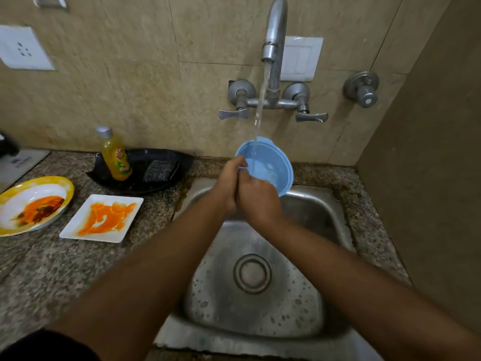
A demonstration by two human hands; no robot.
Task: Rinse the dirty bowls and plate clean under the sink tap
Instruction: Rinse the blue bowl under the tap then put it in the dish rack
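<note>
So the left hand (229, 182) has its fingers curled over the near rim of the blue bowl (270, 168), and the right hand (256, 198) grips it just beside, fingers reaching inside. Bowl's tilted under the tap (273, 35) stream, above the steel sink (309, 212). Off left on the granite counter (39, 272): a sauce-smeared square plate (102, 218), a yellow-rimmed dirty bowl (32, 204), and a black tray (156, 183) holding a soap bottle (115, 157) and scrubber (160, 170).

Soap btl (116, 155), scrubber (160, 170) in tray (135, 187)
</note>
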